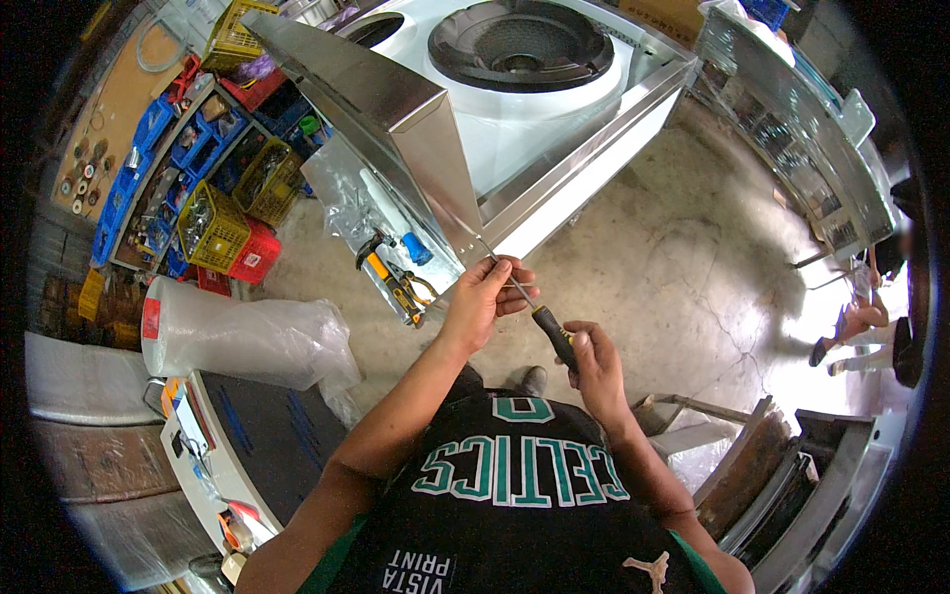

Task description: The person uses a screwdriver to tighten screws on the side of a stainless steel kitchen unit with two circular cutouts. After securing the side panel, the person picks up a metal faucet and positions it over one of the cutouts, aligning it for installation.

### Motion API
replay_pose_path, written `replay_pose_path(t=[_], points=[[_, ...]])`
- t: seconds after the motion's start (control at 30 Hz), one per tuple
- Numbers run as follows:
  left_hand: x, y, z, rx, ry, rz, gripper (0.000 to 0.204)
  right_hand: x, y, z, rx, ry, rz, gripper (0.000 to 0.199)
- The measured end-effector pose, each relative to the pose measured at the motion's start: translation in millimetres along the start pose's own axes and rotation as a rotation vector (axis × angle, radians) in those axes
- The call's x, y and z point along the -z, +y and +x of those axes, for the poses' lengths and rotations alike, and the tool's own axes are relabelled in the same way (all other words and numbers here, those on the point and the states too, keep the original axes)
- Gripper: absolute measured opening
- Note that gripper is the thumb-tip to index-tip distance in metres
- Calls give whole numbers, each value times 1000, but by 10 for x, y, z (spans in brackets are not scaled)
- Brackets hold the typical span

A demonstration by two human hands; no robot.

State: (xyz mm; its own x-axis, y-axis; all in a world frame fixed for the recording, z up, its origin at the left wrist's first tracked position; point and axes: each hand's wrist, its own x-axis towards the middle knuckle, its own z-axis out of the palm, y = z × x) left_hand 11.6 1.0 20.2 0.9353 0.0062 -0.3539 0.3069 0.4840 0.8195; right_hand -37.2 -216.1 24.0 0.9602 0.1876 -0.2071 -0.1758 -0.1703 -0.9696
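My right hand [597,364] is closed round the black-and-yellow handle of a screwdriver [551,332]. Higher up, the fingers of my left hand [482,302] pinch the thin metal shaft. The shaft's tip points at the lower corner of a bent stainless steel panel [435,148] and seems to touch it; whether a screw sits there is too small to tell. This panel stands up at the front of a large steel appliance [584,183] with a white top and a black round bowl [522,45] set into it.
Left of my hands, yellow-and-black pliers [408,289] and a blue object [417,249] lie on a plastic-wrapped surface. Yellow crates [212,226] and blue bins stand farther left, near a bubble-wrap roll [233,332]. At right are steel units [792,129] and a person's legs [859,327].
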Motion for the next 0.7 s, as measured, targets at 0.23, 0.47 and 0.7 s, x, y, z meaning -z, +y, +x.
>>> replay_pose_path(t=[0.23,0.47,0.7], points=[[48,-64,39,1,-9,-24,27,-15,23,49,67,-98,-97,32],[124,-57,-10,46,-33,95,33,108,271,124,-9,-310,-25,26],[1194,-428,-276,204,-12,504,30,382,758,142,-272,-592,239,35]])
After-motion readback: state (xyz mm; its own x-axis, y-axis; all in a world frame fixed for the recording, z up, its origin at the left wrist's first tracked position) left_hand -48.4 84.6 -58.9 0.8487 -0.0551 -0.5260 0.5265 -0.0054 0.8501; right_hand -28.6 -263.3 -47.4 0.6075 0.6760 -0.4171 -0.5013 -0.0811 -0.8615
